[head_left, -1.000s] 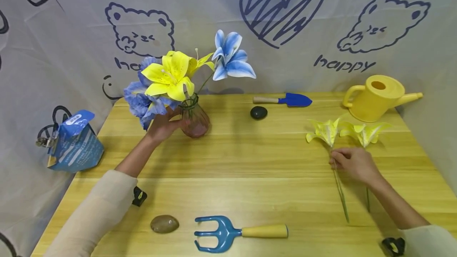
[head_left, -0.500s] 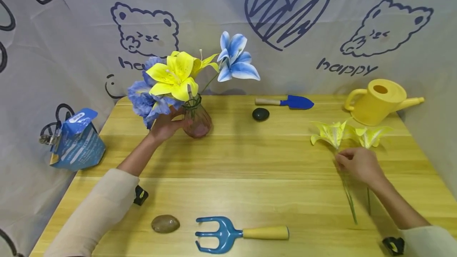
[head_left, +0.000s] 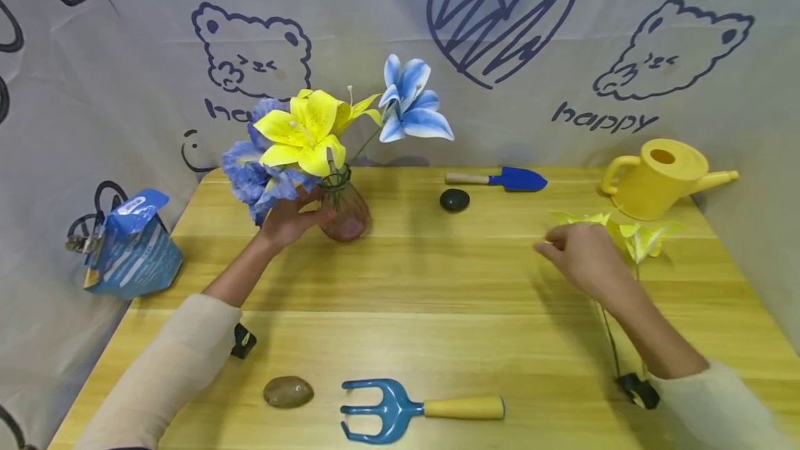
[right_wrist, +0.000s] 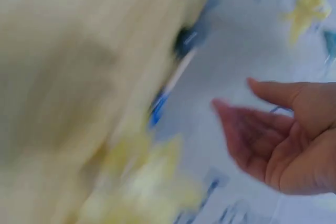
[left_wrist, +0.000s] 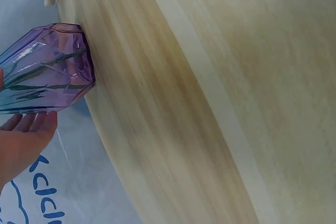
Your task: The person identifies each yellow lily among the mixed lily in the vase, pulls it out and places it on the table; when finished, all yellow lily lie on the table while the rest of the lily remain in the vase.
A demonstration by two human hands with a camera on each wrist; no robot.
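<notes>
In the head view my left hand [head_left: 289,222] grips the clear pinkish glass vase [head_left: 347,219] at its left side. The vase holds yellow lilies [head_left: 304,132], purple-blue irises [head_left: 250,171] and one blue-and-white lily [head_left: 412,99]. Green stems show through the glass vase [left_wrist: 58,72] in the left wrist view, with curled fingers against its wall. My right hand [head_left: 584,259] is above two yellow lilies lying on the table, its thumb and fingertips apart with nothing between them. It partly covers the left lily [head_left: 578,218]; the right lily [head_left: 642,240] lies beside it.
A blue trowel [head_left: 522,179], a black stone [head_left: 454,200] and a yellow watering can [head_left: 662,179] line the back of the table. Nearer are a brown stone [head_left: 287,392] and a blue hand fork [head_left: 390,410]. A blue bag [head_left: 137,255] stands at the left edge.
My right hand has let go of the left yellow lily's stem and moved up and left, off the stem. My left hand stays on the vase.
</notes>
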